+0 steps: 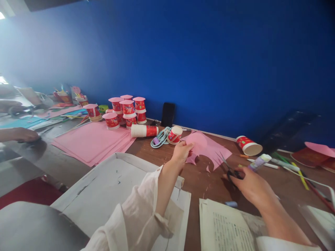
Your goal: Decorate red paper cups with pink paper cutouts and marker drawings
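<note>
My left hand [181, 153] is closed, pinching a round pink paper piece [198, 142] between thumb and fingers. Behind and beside that piece lies a pink paper sheet [218, 150] with curved cut-outs along its near edge. In my right hand [252, 184] are black-handled scissors [228, 170], their blades apart and pointing toward the sheet. A red paper cup [175, 135] stands just beyond my left hand. Near my right hand a glue stick [259, 161] with a white cap leans at an angle.
Red cups topped with pink discs [128, 108] stand stacked by the blue wall. Pink sheets [91, 143], nested cups [144, 131], a coiled cable [162, 137] and a phone [168, 114] lie around. An open book [230, 226] and white box lid [104, 195] are nearer. Another person's hand [26, 134] is left.
</note>
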`<state>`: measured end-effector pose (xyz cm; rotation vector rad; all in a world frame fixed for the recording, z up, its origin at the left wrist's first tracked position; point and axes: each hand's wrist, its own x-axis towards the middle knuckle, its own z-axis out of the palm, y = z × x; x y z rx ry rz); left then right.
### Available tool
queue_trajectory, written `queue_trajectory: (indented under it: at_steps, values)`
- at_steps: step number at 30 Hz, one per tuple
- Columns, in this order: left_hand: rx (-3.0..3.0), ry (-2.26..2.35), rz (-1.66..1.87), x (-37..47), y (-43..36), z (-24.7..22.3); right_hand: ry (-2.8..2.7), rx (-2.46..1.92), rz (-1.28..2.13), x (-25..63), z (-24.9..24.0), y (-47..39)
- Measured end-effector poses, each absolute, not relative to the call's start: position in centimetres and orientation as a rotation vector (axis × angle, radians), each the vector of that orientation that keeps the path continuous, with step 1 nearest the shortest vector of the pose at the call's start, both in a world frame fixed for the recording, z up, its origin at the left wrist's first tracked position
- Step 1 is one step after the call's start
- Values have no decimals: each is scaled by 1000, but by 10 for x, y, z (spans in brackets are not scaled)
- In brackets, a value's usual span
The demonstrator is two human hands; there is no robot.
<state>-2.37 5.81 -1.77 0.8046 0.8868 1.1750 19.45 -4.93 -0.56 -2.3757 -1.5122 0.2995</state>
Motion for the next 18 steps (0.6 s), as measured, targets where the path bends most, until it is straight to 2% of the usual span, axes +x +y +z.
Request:
queue_trajectory:
  at_steps: [4, 13, 18]
  values:
    - [888, 873, 1097, -25, 54, -15, -1605, -2406, 365, 201, -8, -51]
    - [1076, 814, 928, -26, 44, -7, -1714, -2547, 87, 194, 3, -61]
    - [1085, 819, 877, -24, 45, -7, -1891, -2281, 272, 195, -4, -57]
